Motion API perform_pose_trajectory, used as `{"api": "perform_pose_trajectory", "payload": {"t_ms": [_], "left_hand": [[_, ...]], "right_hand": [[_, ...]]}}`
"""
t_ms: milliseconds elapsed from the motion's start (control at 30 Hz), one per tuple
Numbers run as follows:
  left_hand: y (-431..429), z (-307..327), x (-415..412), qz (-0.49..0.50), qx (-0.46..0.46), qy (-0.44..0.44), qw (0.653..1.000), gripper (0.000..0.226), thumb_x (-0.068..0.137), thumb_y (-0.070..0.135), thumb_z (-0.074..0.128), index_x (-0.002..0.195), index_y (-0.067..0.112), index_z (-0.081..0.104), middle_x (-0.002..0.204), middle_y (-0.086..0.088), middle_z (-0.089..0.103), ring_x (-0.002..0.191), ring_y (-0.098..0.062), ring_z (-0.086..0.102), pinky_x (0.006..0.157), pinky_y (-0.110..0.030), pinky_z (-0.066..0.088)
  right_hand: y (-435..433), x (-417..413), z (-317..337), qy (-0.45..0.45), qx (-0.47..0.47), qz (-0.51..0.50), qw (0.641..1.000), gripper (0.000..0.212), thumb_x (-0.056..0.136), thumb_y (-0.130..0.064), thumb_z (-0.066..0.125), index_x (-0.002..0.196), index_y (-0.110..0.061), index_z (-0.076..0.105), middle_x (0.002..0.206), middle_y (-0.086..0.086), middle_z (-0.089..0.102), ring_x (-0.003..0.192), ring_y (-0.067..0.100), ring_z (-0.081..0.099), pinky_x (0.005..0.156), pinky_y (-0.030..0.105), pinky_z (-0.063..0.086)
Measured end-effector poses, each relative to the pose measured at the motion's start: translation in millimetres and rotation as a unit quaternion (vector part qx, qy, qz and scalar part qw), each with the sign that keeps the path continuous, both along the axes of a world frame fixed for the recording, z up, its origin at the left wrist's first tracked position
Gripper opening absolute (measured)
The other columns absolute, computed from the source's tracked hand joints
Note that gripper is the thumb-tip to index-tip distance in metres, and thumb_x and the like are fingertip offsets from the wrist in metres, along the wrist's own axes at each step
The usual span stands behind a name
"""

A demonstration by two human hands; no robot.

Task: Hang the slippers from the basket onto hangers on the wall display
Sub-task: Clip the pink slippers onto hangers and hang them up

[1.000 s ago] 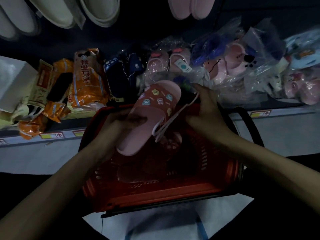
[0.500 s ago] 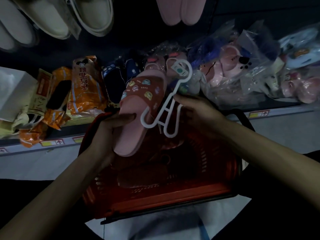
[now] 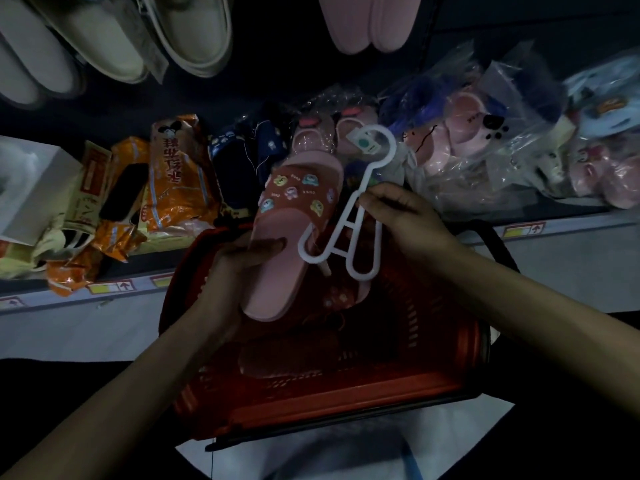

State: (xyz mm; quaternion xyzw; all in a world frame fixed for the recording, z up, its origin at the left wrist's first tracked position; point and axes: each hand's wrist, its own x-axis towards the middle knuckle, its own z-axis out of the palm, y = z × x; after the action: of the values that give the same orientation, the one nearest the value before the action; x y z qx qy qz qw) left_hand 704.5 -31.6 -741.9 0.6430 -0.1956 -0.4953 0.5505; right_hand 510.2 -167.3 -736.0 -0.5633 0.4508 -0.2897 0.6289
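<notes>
Dim, underexposed view with dark corners, wide-angle bending at edges, and soft, slightly blurred detail throughout.

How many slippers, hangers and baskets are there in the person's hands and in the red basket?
Slippers: 3, the pink slipper in the left hand, plus a charm-trimmed slipper and a dark slipper dimly seen in the red basket.
Hangers: 1, the white hanger in the right hand.
Baskets: 1, the red basket.
Total: 5.

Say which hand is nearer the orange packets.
Left. The left hand, holding the slipper, sits just right of the orange packets; the right hand, pinching the hanger, is farther right.
</notes>
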Motion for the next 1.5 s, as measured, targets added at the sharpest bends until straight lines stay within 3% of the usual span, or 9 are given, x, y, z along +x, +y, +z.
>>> {"api": "perform_pose_trajectory", "payload": {"t_ms": [300,433,567,767,1000,1133,1200,1267,1500], "left_hand": [[-1,-13,-3,-0.147,-0.031,0.01,0.989,0.054,0.092,-0.006,0.065,0.139,0.02,0.062,0.124,-0.003,0.077,0.112,-0.019,0.075,0.079,-0.026,0.062],[-6,-27,2,-0.175,-0.019,-0.137,0.975,0.061,0.087,-0.002,0.078,0.134,0.032,0.06,0.116,0.017,0.077,0.109,-0.005,0.073,0.076,-0.015,0.058],[-19,-51,21,-0.149,-0.019,-0.147,0.978,0.069,0.081,-0.013,0.073,0.134,0.026,0.054,0.112,0.007,0.08,0.102,-0.016,0.078,0.077,-0.025,0.061],[-34,-55,21,-0.127,-0.006,-0.118,0.985,0.05,0.087,-0.028,0.055,0.115,0.014,0.054,0.072,0.019,0.076,0.069,0.008,0.072,0.057,-0.011,0.053],[-26,-32,10,-0.035,-0.078,-0.019,0.996,0.039,0.101,0.029,0.057,0.14,0.027,0.061,0.132,0.005,0.071,0.12,-0.016,0.069,0.08,-0.025,0.061],[-26,-23,14,-0.011,-0.081,-0.111,0.99,0.047,0.099,0.056,0.056,0.145,0.045,0.051,0.14,0.022,0.057,0.131,-0.005,0.057,0.108,-0.039,0.049],[-25,-12,10,-0.028,-0.127,-0.204,0.97,0.053,0.103,0.053,0.054,0.153,0.038,0.044,0.135,0.031,0.054,0.125,0.011,0.053,0.103,-0.022,0.049],[-26,-5,10,-0.057,-0.171,-0.314,0.932,0.06,0.102,0.051,0.056,0.156,0.028,0.044,0.147,0.014,0.047,0.134,0.008,0.047,0.105,-0.013,0.045],[-45,1,15,-0.184,-0.234,-0.503,0.811,0.028,0.086,0.04,0.082,0.11,0.027,0.076,0.13,-0.004,0.05,0.129,-0.02,0.054,0.107,-0.041,0.052]], "right_hand": [[-18,-5,11,-0.028,-0.041,0.01,0.999,0.013,0.103,-0.021,0.06,0.101,-0.02,0.072,0.099,0.006,0.073,0.096,0.023,0.074,0.09,0.039,0.06],[-17,-4,6,0.018,-0.077,0.006,0.997,0.013,0.103,-0.023,0.059,0.106,-0.017,0.071,0.101,0.013,0.073,0.093,0.019,0.071,0.086,0.037,0.057],[-15,-2,6,-0.044,-0.038,-0.016,0.998,0.014,0.102,-0.014,0.06,0.104,-0.005,0.069,0.104,0.015,0.075,0.097,0.025,0.075,0.084,0.033,0.061],[-10,3,2,-0.048,-0.062,-0.026,0.997,0.011,0.1,-0.012,0.062,0.097,-0.004,0.07,0.102,0.026,0.072,0.098,0.043,0.071,0.09,0.048,0.058],[-6,7,7,-0.072,-0.072,-0.023,0.995,0.013,0.099,-0.008,0.06,0.096,0.003,0.067,0.1,0.028,0.071,0.097,0.045,0.07,0.088,0.048,0.059],[-2,9,10,-0.072,-0.096,0.0,0.993,0.013,0.099,-0.008,0.059,0.092,0.001,0.066,0.098,0.029,0.069,0.094,0.044,0.069,0.083,0.043,0.057],[0,11,10,-0.068,-0.103,0.012,0.992,0.014,0.1,-0.008,0.059,0.094,0.003,0.065,0.097,0.03,0.068,0.091,0.042,0.069,0.082,0.042,0.056],[2,15,11,-0.062,-0.115,0.023,0.991,0.015,0.1,-0.009,0.059,0.094,0.004,0.064,0.097,0.03,0.067,0.09,0.04,0.068,0.083,0.042,0.055],[16,23,17,-0.052,-0.153,0.066,0.985,0.015,0.101,-0.008,0.057,0.091,0.003,0.059,0.079,0.006,0.06,0.076,0.013,0.059,0.072,0.023,0.049]]}}
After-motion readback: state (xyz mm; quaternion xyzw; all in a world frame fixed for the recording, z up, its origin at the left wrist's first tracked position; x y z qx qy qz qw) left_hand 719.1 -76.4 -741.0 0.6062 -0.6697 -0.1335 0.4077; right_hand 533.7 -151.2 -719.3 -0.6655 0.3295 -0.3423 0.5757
